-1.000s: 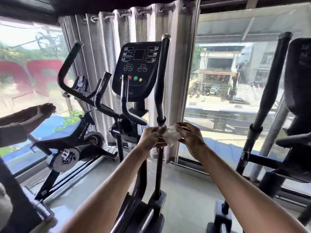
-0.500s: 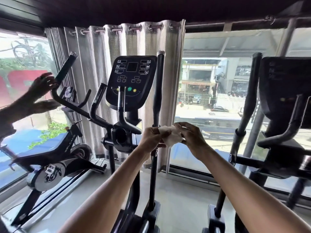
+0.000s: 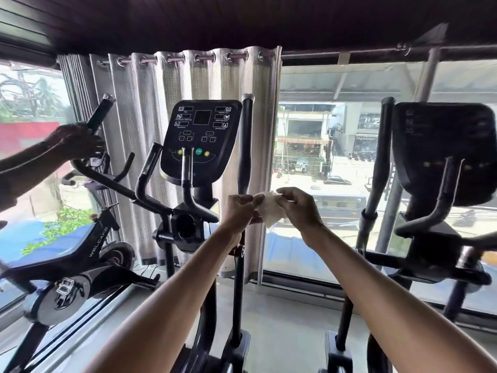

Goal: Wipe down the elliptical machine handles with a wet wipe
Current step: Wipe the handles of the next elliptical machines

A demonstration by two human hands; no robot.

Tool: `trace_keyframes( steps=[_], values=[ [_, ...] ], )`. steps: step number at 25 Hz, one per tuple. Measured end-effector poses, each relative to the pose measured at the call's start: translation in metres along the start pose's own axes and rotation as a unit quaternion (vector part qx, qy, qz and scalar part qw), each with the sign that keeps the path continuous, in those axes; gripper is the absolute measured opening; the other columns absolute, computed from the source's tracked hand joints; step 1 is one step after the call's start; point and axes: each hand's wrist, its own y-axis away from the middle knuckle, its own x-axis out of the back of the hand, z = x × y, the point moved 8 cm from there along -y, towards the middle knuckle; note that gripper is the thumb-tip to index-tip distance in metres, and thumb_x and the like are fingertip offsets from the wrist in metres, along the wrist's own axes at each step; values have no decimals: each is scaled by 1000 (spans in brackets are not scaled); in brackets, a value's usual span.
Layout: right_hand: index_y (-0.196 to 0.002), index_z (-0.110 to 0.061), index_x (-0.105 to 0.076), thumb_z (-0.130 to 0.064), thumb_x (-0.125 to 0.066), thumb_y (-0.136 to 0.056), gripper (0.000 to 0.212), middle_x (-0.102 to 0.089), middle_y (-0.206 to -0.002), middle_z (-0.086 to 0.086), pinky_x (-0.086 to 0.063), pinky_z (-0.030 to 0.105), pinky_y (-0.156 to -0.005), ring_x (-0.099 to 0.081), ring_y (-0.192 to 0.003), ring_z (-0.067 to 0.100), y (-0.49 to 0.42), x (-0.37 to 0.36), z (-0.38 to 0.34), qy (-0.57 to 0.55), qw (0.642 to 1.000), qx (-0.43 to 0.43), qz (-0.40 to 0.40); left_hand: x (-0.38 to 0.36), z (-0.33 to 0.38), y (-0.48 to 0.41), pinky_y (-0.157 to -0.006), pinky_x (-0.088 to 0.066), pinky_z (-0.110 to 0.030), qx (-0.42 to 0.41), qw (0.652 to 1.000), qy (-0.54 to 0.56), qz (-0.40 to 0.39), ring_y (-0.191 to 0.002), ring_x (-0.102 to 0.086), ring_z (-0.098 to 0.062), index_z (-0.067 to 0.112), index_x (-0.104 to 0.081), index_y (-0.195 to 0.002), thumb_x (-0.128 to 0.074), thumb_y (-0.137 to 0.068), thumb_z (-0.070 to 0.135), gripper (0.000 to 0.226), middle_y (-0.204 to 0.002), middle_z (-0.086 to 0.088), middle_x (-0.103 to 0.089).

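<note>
A white wet wipe (image 3: pixel 270 210) is stretched between my two hands at chest height. My left hand (image 3: pixel 240 211) pinches its left edge and my right hand (image 3: pixel 302 208) pinches its right edge. Straight ahead stands a black elliptical machine with its console (image 3: pixel 201 138). Its right long handle (image 3: pixel 247 146) rises just behind my left hand, apart from the wipe. Its left long handle (image 3: pixel 98 117) leans away to the left. Two short curved inner handles (image 3: pixel 146 173) sit below the console.
Another person's hand (image 3: pixel 72 142) grips the left long handle. A spin bike (image 3: pixel 88 254) stands at the lower left by the window. A second elliptical (image 3: pixel 441 157) stands at the right. Grey curtain (image 3: pixel 150 117) and window glass lie behind.
The view has tilted up and shifted right. The other person's hand rose onto the left long handle. My hands stay together on the wipe, which is now spread a little wider.
</note>
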Motion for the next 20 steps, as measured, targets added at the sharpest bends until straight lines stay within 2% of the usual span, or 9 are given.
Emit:
trace_keyframes(
  steps=[2, 4, 6, 8, 9, 11, 14, 17, 20],
  values=[
    [-106, -17, -68, -23, -78, -86, 23, -65, -104, -4, -51, 28, -77, -63, -86, 16, 3, 7, -23, 102, 989, 90, 61, -3, 8, -7, -52, -61, -26, 2, 1000, -6, 29, -60, -72, -15, -14, -67, -112, -65, -100, 9, 25, -97, -24, -72],
    [-96, -14, -67, -23, -80, -83, 20, -64, -98, -3, -47, 25, -71, -59, -78, 14, 9, 10, -48, 171, 961, 198, 91, -7, 15, -13, -49, -60, -26, 4, 998, -30, 46, -60, -70, -18, -15, -66, -110, -63, -101, 6, 23, -100, -30, -71],
    [-94, -12, -70, -28, -79, -84, 21, -69, -95, -1, -46, 20, -66, -64, -79, 15, 9, 1, -58, 192, 953, 235, 18, -12, 21, -18, -46, -58, -23, 11, 998, -37, 48, -51, -68, -13, -13, -67, -106, -62, -100, 2, 17, -90, -26, -71],
    [-104, -11, -73, -37, -80, -83, 34, -71, -102, 0, -43, 15, -67, -66, -83, 14, 6, -6, -54, 223, 945, 233, -59, -16, 25, -23, -49, -60, -23, 30, 998, -31, 48, -52, -68, -12, -9, -68, -107, -62, -99, 1, 14, -82, -16, -70],
    [-107, -11, -74, -36, -80, -84, 35, -72, -103, 1, -46, 18, -69, -66, -85, 12, 3, -4, -52, 229, 943, 233, -65, -17, 25, -27, -56, -62, -26, 40, 998, -21, 47, -61, -71, -16, -9, -67, -111, -62, -99, 2, 17, -86, -16, -71],
    [-105, -12, -77, -23, -76, -89, 20, -77, -102, 1, -52, 25, -79, -66, -88, 7, -7, 11, -53, 214, 949, 231, -24, -25, 27, -36, -71, -64, -39, 47, 998, -44, 14, -79, -77, -26, 1, -69, -118, -64, -101, 15, 22, -97, -16, -78],
    [-101, -12, -79, -13, -69, -92, 13, -78, -96, 2, -53, 29, -82, -69, -87, 11, -34, 32, -54, 176, 961, 215, 8, -37, 40, -46, -81, -59, -39, 11, 987, -150, -59, -90, -75, -19, 17, -75, -105, -68, -96, 47, 33, -98, -7, -79],
    [-98, -8, -78, -12, -71, -89, 12, -77, -92, 7, -58, 45, -80, -72, -89, 26, -65, 43, -50, 94, 984, 152, 16, -43, 54, -63, -83, -64, -47, -37, 985, -155, -69, -91, -66, -19, 2, -75, -102, -78, -91, 29, 29, -100, -8, -70],
    [-96, -11, -73, -17, -80, -82, 17, -72, -92, -1, -56, 41, -81, -67, -79, 20, -81, 51, -49, 112, 975, 164, 97, -40, 65, -81, -81, -62, -45, -62, 991, -121, 12, -80, -65, -18, -7, -73, -100, -75, -92, 9, 18, -96, -13, -70]
  ],
)
